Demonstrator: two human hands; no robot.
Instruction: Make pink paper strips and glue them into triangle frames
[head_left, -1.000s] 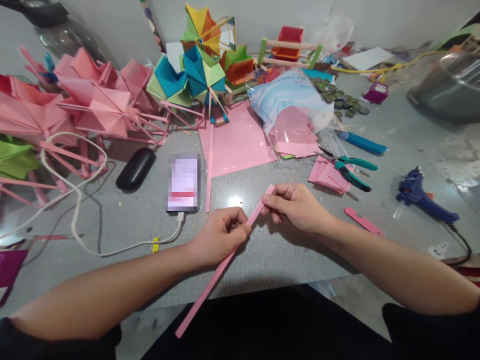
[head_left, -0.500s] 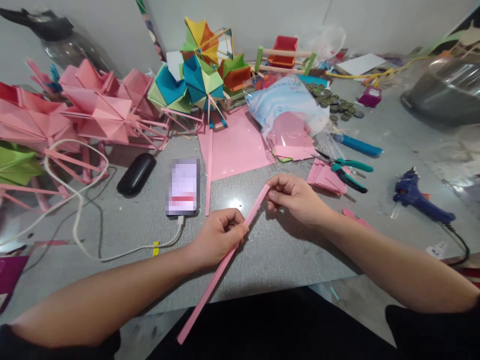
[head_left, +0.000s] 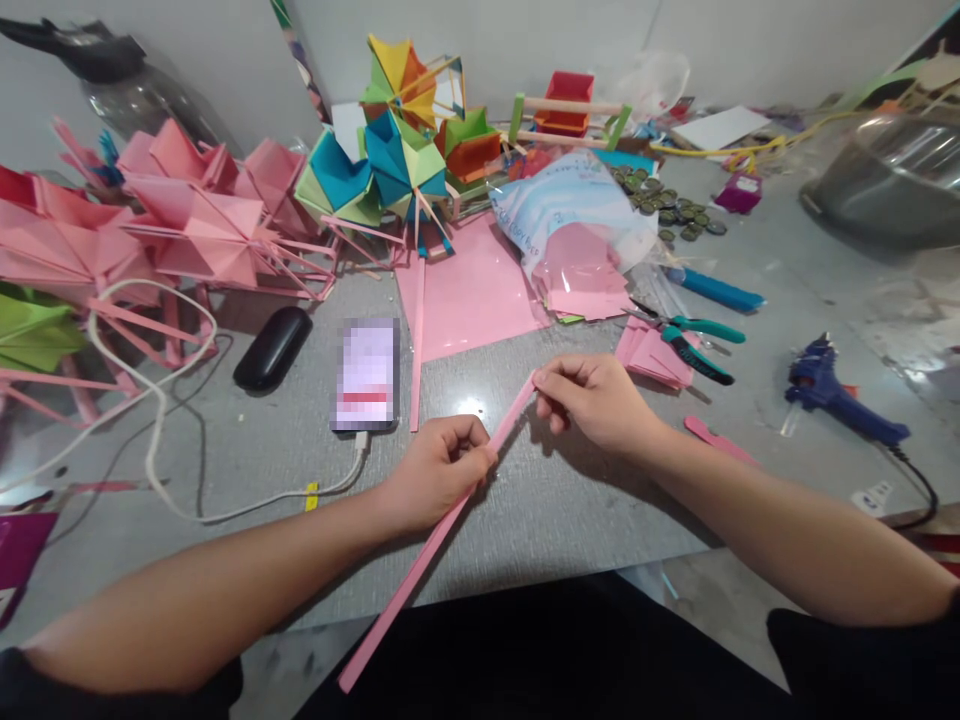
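A long, narrow pink paper strip (head_left: 420, 575) slants across the front of the table, its lower end hanging past the edge. My left hand (head_left: 444, 468) is closed round it partway up, thumb on top. At the strip's upper end, my right hand (head_left: 589, 400) pinches the tip between thumb and fingers. Another thin pink strip (head_left: 418, 370) lies on the table beyond my left hand, beside a pink sheet (head_left: 472, 300). To the right of the sheet are small pink paper pieces (head_left: 651, 352).
A phone (head_left: 365, 375) on a white cable and a black case (head_left: 273, 348) lie left. Folded pink paper shapes (head_left: 202, 235) crowd the back left. Pliers (head_left: 697, 350), a blue glue gun (head_left: 844, 390), bottle caps (head_left: 679, 215) and a plastic bag (head_left: 577, 205) lie right and behind.
The strip's lower end has swung slightly to the left. My right hand has shifted its fingers a little at the upper tip; my left hand stays in place.
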